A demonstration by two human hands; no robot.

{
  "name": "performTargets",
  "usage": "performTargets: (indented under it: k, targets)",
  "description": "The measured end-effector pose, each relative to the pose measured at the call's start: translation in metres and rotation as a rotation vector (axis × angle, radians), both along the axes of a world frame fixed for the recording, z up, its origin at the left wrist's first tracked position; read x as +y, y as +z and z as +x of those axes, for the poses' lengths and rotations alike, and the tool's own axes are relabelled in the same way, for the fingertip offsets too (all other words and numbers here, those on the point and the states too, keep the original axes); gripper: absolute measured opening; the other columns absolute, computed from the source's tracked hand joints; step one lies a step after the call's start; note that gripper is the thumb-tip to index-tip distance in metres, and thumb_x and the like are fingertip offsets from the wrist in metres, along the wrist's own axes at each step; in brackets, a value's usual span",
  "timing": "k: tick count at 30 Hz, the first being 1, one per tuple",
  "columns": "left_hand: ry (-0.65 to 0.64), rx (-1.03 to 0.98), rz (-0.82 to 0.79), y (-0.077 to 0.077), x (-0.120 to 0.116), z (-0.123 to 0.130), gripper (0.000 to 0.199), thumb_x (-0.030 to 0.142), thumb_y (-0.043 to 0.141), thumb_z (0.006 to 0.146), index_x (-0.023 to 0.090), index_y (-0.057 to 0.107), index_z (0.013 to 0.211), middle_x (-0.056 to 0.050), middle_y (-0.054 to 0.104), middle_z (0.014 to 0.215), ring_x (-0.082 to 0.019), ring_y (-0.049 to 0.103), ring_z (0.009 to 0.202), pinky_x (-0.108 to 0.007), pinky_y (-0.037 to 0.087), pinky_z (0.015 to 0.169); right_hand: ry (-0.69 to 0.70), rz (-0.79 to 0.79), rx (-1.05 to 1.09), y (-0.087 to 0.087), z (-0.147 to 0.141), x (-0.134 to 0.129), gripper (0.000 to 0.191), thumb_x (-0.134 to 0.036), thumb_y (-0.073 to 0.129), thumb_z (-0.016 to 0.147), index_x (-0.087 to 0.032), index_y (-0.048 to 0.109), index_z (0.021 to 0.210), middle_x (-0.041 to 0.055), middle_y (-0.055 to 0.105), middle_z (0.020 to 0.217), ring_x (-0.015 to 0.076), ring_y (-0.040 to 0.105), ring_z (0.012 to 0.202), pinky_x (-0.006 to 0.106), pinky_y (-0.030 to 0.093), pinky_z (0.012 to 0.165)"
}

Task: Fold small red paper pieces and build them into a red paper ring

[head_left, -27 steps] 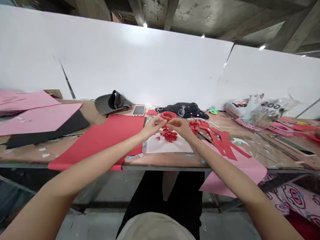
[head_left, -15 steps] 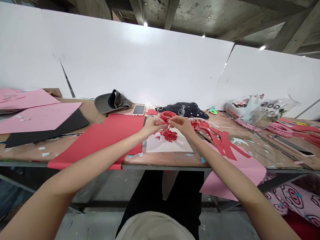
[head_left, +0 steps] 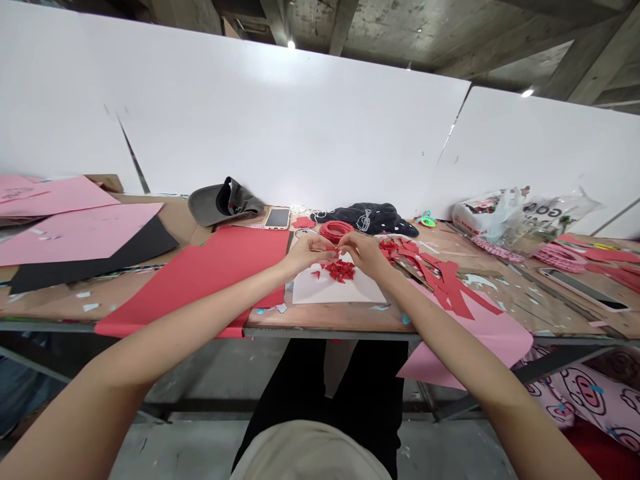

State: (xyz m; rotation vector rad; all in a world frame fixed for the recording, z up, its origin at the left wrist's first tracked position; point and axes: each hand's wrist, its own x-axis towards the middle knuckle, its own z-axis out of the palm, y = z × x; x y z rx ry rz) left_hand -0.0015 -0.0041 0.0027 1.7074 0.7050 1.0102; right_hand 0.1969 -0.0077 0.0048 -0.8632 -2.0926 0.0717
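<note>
We have both hands out over the table (head_left: 307,318), fingertips nearly meeting. Our left hand (head_left: 306,256) has its thumb and fingers drawn together, pinched on a small red piece (head_left: 337,251) that shows at the tips. Our right hand (head_left: 369,257) bends its fingers in toward that same piece from the other side; its tips are too small and overlapped for us to tell whether they grip it too. Directly below our fingertips, a loose heap of red scraps (head_left: 341,271) rests on a white sheet (head_left: 325,293). Just beyond our fingertips lies a red ring-shaped coil (head_left: 336,231), and farther behind our right hand a bunched black cloth (head_left: 387,221). To the left of our left hand a large red sheet (head_left: 225,267) spreads under our forearm, with a phone (head_left: 277,218) past its far edge and a grey cap (head_left: 213,203) farther left. To the right of our right hand, flat red strips (head_left: 453,290) lie tangled, partly over a pink sheet (head_left: 500,337) that hangs off the near table edge beside our right forearm.
</note>
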Motion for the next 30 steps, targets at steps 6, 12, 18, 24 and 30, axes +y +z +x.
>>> performTargets:
  k: [6, 12, 18, 24, 30]
  targets:
    - [0.132, -0.012, 0.017, 0.002, -0.003, 0.002, 0.03, 0.028, 0.081, 0.064, 0.015, 0.068, 0.088, -0.003, 0.068, 0.077, -0.014, 0.064, 0.067, -0.025, 0.05, 0.064, -0.088, -0.122, 0.087, 0.0, -0.009, -0.004, 0.01, -0.019, 0.053, 0.086, -0.018, 0.06, 0.08, 0.0025, 0.065, 0.074, 0.0151, 0.057, 0.062, 0.027, 0.043, 0.061]
    - [0.015, -0.153, -0.212, 0.003, -0.004, 0.003, 0.03, 0.02, 0.082, 0.063, 0.013, 0.067, 0.089, -0.005, 0.071, 0.083, -0.015, 0.068, 0.077, -0.03, 0.056, 0.078, -0.074, 0.133, -0.019, -0.002, -0.008, -0.004, 0.013, -0.013, 0.047, 0.088, -0.018, 0.056, 0.08, 0.0047, 0.065, 0.079, 0.0162, 0.058, 0.071, 0.028, 0.044, 0.068]
    - [-0.174, -0.281, -0.469, 0.007, 0.001, 0.0, 0.031, 0.01, 0.079, 0.067, 0.012, 0.067, 0.096, -0.008, 0.073, 0.088, -0.016, 0.071, 0.085, -0.029, 0.055, 0.088, 0.001, 0.304, -0.055, -0.005, -0.002, -0.005, 0.022, -0.019, 0.037, 0.098, -0.02, 0.057, 0.089, 0.0066, 0.064, 0.087, 0.0172, 0.06, 0.079, 0.03, 0.047, 0.073]
    - [-0.252, -0.349, -0.617, 0.012, 0.0, -0.002, 0.02, 0.018, 0.075, 0.077, 0.015, 0.071, 0.096, -0.008, 0.073, 0.1, -0.018, 0.071, 0.094, -0.028, 0.054, 0.093, 0.021, 0.235, -0.015, -0.001, 0.002, -0.008, 0.031, -0.027, 0.033, 0.1, -0.023, 0.063, 0.095, 0.0086, 0.065, 0.093, 0.0187, 0.062, 0.084, 0.034, 0.051, 0.077]
    - [-0.216, -0.289, -0.585, 0.013, -0.003, -0.003, 0.025, 0.013, 0.076, 0.074, 0.017, 0.071, 0.098, -0.007, 0.073, 0.093, -0.017, 0.071, 0.09, -0.03, 0.055, 0.09, 0.085, 0.187, -0.011, 0.001, 0.004, -0.008, 0.037, -0.036, 0.034, 0.1, -0.025, 0.067, 0.091, 0.0089, 0.067, 0.097, 0.0203, 0.063, 0.095, 0.037, 0.052, 0.085]
